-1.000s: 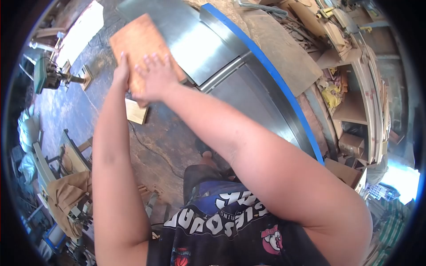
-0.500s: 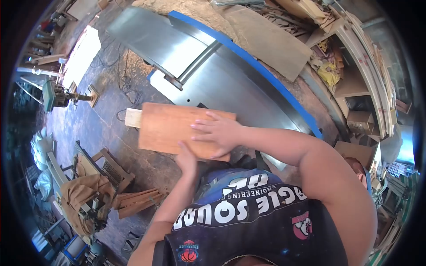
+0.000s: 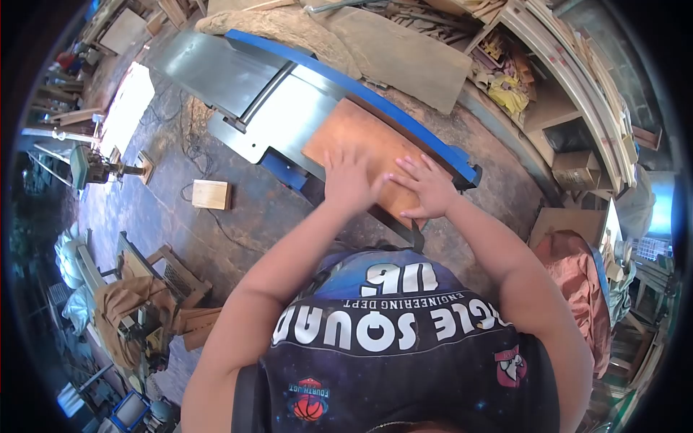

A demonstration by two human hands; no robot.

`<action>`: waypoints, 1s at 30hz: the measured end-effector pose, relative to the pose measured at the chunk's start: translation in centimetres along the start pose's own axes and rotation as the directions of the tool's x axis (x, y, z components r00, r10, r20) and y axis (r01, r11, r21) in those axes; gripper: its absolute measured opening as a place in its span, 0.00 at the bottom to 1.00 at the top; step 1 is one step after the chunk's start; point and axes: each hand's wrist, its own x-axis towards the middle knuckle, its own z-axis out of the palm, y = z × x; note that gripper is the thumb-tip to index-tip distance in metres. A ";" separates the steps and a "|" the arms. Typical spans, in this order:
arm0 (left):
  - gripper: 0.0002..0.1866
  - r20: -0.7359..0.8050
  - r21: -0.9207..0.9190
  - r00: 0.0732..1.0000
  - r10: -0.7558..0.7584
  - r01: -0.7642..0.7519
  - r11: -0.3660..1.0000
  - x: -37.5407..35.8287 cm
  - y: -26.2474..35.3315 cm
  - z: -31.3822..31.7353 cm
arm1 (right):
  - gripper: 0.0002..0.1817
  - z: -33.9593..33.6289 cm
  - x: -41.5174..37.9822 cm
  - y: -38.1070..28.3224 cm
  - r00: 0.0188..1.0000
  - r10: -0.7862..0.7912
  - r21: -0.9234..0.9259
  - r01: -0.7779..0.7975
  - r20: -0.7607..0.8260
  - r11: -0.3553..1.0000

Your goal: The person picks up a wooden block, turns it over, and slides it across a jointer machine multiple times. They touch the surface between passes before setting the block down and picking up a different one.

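Board (image 3: 364, 148) is pressed flat on the jointer worktop (image 3: 289, 115) against the blue fence (image 3: 404, 119). Left hand (image 3: 348, 180) and right hand (image 3: 427, 186) are laid open-palmed on top, no grip closed, for downward control.

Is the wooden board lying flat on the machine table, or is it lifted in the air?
Flat on the table. The wooden board rests on the steel machine table against the blue fence, left hand and right hand pressed on top.

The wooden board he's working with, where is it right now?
In the head view the wooden board lies flat on the steel machine table, against the blue fence, upper centre, with the left hand and right hand pressed on its near end.
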 end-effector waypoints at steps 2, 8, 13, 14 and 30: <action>0.46 -0.044 0.194 0.991 -0.128 0.134 0.972 3.5 -0.3 2.4 | 0.53 -0.1 0.3 0.3 1.000 -0.022 -0.009 0.022 -0.014 1.000; 0.57 0.004 0.250 0.958 -0.286 0.276 0.928 6.1 -0.1 2.7 | 0.52 -0.3 1.1 0.4 0.999 -0.034 -0.032 0.034 -0.009 0.999; 0.57 -0.014 0.268 0.951 -0.307 0.300 0.916 7.5 -2.3 1.9 | 0.52 -0.4 3.9 0.3 0.999 -0.032 -0.018 0.032 -0.002 0.999; 0.57 -0.007 0.270 0.949 -0.315 0.306 0.913 7.8 -2.8 1.6 | 0.52 -0.5 4.6 0.2 0.999 -0.033 -0.014 0.033 0.002 0.999; 0.58 0.005 0.428 0.928 -0.372 0.334 0.840 13.6 -13.2 -3.5 | 0.51 -1.6 17.5 -1.0 0.997 -0.070 -0.010 0.069 -0.035 0.998</action>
